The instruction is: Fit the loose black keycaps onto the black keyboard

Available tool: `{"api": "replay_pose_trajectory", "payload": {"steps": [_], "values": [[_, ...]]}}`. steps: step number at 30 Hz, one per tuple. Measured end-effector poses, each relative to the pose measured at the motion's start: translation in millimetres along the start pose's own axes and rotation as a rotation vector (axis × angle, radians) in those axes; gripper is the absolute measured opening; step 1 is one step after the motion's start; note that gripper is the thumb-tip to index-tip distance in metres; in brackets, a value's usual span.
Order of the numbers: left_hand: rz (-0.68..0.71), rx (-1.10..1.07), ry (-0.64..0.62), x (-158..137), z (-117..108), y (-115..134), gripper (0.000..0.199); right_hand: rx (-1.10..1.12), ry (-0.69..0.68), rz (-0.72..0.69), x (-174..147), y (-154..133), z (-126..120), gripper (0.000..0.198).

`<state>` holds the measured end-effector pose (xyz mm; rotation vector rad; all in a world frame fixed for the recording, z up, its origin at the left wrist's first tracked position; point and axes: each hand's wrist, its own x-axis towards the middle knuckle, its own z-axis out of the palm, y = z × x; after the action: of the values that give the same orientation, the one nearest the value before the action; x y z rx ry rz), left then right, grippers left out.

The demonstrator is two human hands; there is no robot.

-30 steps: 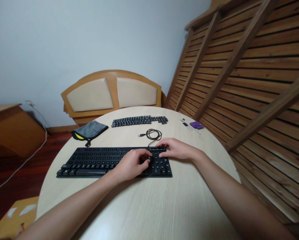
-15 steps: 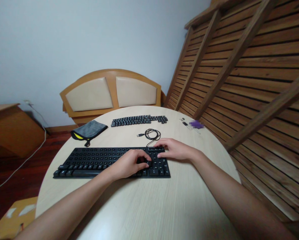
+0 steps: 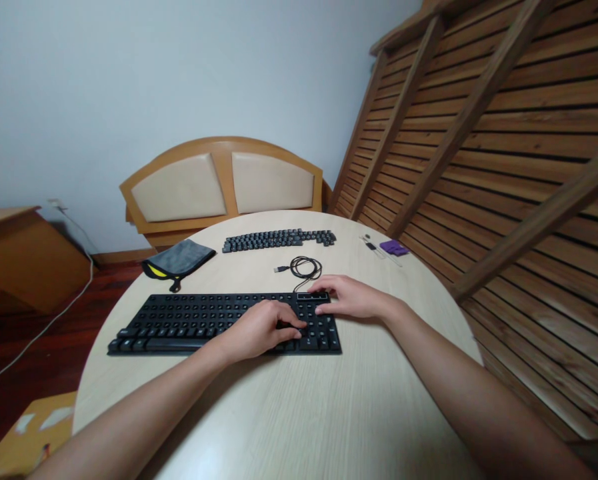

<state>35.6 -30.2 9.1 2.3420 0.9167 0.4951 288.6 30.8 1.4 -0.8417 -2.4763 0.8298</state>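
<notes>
A black keyboard (image 3: 179, 317) lies on the round table. Its front rows carry keycaps, while most rows behind show small bare key stems. My left hand (image 3: 266, 328) is over the right part of it, with thumb and forefinger tips close together at the keys. Whatever may be between them is too small to make out. At the back right corner, my right hand (image 3: 351, 298) rests with thumb and fingers apart, touching the keyboard near its number pad. The coiled USB cable (image 3: 306, 268) lies just behind the keyboard.
Loose black keycaps (image 3: 263, 241) stand in rows at the back of the table (image 3: 299, 413). A grey and yellow cloth (image 3: 181, 259) lies left, a purple item (image 3: 393, 247) and a thin wire tool (image 3: 379, 252) right. A slatted wooden frame (image 3: 479, 167) leans close by.
My left forefinger and thumb have shifted slightly to the right over the keys. My right hand stays almost still.
</notes>
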Motion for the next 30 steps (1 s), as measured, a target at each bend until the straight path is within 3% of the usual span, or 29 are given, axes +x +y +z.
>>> {"api": "replay_pose_trajectory", "payload": {"steps": [16, 25, 30], "values": [[-0.093, 0.232, 0.048, -4, 7, 16, 0.023, -0.002, 0.000, 0.016, 0, 2, 1, 0.040], [-0.202, 0.033, 0.062, -1, 7, 7, 0.018, -0.007, -0.003, 0.016, -1, 2, 0, 0.038], [-0.196, -0.009, 0.050, -1, 7, 0, 0.018, -0.004, 0.008, 0.019, -1, 2, 1, 0.038]]}}
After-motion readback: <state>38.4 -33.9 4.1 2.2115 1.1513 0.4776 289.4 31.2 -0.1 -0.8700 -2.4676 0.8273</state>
